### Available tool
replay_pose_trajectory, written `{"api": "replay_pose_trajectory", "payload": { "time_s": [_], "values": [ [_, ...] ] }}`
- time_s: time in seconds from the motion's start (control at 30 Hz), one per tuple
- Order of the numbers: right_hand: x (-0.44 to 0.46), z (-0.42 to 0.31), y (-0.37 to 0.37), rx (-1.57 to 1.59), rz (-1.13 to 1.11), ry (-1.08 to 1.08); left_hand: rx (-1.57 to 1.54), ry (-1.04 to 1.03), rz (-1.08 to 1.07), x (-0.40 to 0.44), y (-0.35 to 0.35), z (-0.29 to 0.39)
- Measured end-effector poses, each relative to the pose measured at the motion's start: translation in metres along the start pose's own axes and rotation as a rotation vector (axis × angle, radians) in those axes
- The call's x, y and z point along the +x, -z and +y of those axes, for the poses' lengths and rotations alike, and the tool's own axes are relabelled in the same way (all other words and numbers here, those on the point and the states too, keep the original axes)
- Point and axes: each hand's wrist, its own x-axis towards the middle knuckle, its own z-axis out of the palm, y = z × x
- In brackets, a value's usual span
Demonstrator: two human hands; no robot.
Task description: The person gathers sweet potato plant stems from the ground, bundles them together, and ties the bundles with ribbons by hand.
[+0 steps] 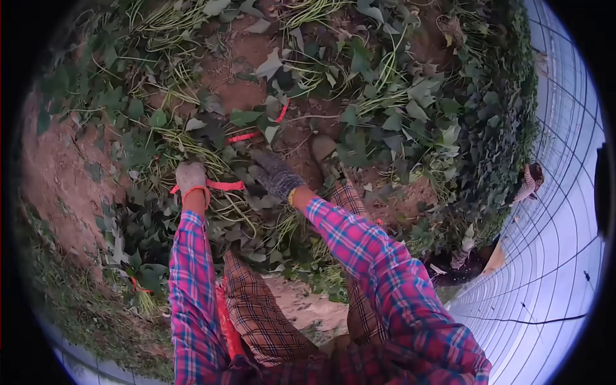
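Note:
My left hand (pixel 191 178), in a pale glove, is closed around a bundle of green vine stems (pixel 196 149). A red strip (pixel 226 185) runs out beside it on the right. My right hand (pixel 276 174), in a dark grey knitted glove, reaches over the leaves with its fingers apart and nothing visible in them. Just above it, another red strip (pixel 242 137) lies among the leaves, and a further red piece (pixel 283 113) shows higher up. The left fingertips are partly hidden by stems.
Leafy vines (pixel 410 109) cover the brown soil (pixel 70 173) all around. A wire-gridded translucent wall (pixel 564 212) curves along the right. Another person (pixel 529 182) is partly visible at the far right. My checked trouser legs (pixel 256 308) stand below.

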Motion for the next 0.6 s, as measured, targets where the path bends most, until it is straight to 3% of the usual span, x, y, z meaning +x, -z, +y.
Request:
{"api": "replay_pose_trajectory", "payload": {
  "time_s": [0.03,0.1,0.17,0.2,0.27,0.33,0.37,0.43,0.5,0.53,0.6],
  "values": [
    [-0.019,0.007,0.015,0.187,0.109,0.081,-0.119,0.036,0.008,-0.012,0.002,0.011],
    [-0.077,0.000,0.093,0.189,0.241,-0.035,-0.252,0.009,-0.022,0.015,0.006,-0.016],
    [-0.125,0.044,0.139,0.315,0.584,-0.077,-0.368,0.030,-0.060,-0.004,0.006,0.003],
    [-0.147,0.059,0.171,0.228,0.685,-0.238,-0.400,0.066,-0.043,0.003,0.006,-0.002],
    [-0.187,0.168,0.183,0.159,1.004,-0.431,-0.299,0.120,0.045,-0.005,0.003,0.011],
    [-0.204,0.232,0.196,0.308,1.100,-0.796,-0.154,0.098,0.073,-0.002,0.004,0.009],
    [-0.204,0.248,0.203,0.319,1.096,-0.807,-0.080,0.097,0.080,0.011,0.010,0.001],
    [-0.197,0.278,0.212,-0.059,0.861,-1.104,-0.042,0.149,0.092,0.012,0.012,0.001],
    [-0.160,0.310,0.218,0.089,0.598,-1.159,0.023,0.102,0.066,0.003,0.016,0.006],
    [-0.136,0.330,0.218,0.055,0.406,-1.220,0.046,0.111,0.082,0.001,0.020,0.003],
    [-0.104,0.359,0.209,-0.149,0.311,-1.150,-0.170,0.056,0.055,0.000,0.026,0.000]
  ]
}}
